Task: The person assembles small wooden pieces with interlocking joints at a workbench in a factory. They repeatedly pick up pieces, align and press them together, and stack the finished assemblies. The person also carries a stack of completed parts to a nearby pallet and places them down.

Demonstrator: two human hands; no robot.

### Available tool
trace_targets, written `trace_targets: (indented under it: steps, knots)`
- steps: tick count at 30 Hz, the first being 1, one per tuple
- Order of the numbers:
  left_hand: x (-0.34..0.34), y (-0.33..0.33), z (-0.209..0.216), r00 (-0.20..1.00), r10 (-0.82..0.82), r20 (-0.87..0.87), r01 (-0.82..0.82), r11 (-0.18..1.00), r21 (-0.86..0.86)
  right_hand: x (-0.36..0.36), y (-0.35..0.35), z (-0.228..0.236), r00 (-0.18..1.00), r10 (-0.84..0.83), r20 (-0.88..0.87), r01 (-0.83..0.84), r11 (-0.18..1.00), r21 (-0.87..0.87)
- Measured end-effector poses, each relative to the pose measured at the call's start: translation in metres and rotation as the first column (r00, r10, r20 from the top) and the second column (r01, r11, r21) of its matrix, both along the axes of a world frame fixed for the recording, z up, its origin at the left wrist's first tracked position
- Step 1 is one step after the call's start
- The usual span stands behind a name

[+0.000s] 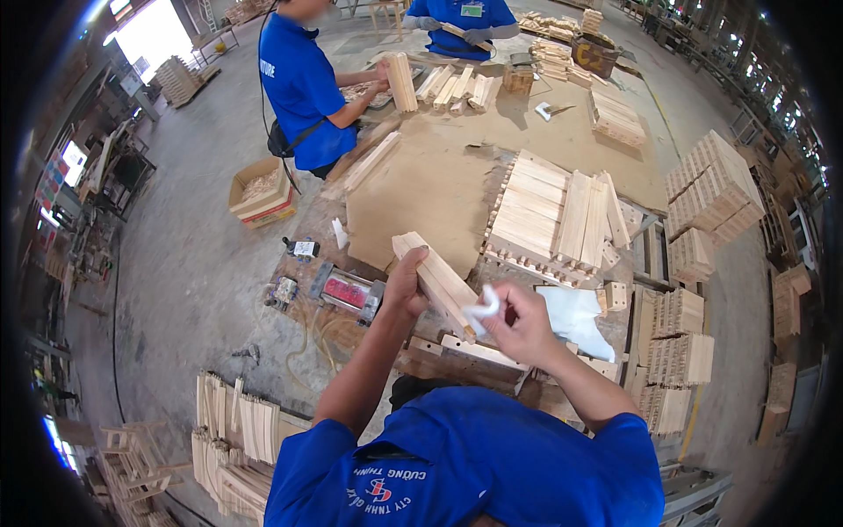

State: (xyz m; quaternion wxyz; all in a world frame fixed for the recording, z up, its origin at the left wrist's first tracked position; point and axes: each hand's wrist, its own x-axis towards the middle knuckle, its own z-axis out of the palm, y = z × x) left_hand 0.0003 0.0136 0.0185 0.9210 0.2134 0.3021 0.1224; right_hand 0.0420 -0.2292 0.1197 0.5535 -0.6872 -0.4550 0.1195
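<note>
My left hand (407, 283) is wrapped round a bundle of pale wooden slats (446, 283), tilted above the table's near edge. At its near end, my right hand (520, 327) pinches a white, curled strip (481, 306), somewhat blurred; whether it is paper or foam I cannot tell. Right of that hand lies a torn white sheet (575, 316) on the table. A stack of wooden boards (531, 206) with notched ends stands just beyond. To the left of my left forearm sits a clear-sided device (347, 292) with red contents.
Brown cardboard (421, 206) covers the tabletop. Across it, one person (312, 97) holds boards and another, gloved person (465, 26) holds a slat. A carton (262, 191) stands on the floor at left. Board stacks (680, 360) rise at right; more wood (233, 439) lies at lower left.
</note>
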Motion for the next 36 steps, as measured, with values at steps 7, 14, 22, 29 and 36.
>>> trace_targets:
  steps: [7,14,22,29,36]
  knots:
    - [-0.003,0.013,-0.012,0.999,0.043,-0.014,-0.044,0.997,-0.058,0.009,0.007,0.014,0.875,0.063,-0.481,0.019,0.986,0.164]
    - [-0.002,0.009,-0.012,1.000,-0.008,0.005,0.009,0.994,-0.111,0.019,-0.002,0.035,0.996,0.060,-0.063,-0.058,0.998,0.034]
    - [-0.003,0.011,-0.013,0.998,0.057,-0.010,-0.058,0.994,-0.093,0.018,-0.005,0.039,0.996,-0.003,-0.084,0.003,1.000,-0.006]
    - [-0.014,0.017,-0.002,0.997,0.080,-0.004,-0.080,0.993,-0.085,0.031,-0.029,-0.009,0.960,-0.273,0.057,0.277,0.911,-0.306]
    - [-0.012,0.014,-0.001,0.981,0.191,-0.024,-0.191,0.982,0.003,0.021,-0.051,-0.076,0.928,-0.104,0.358,0.355,0.541,-0.762]
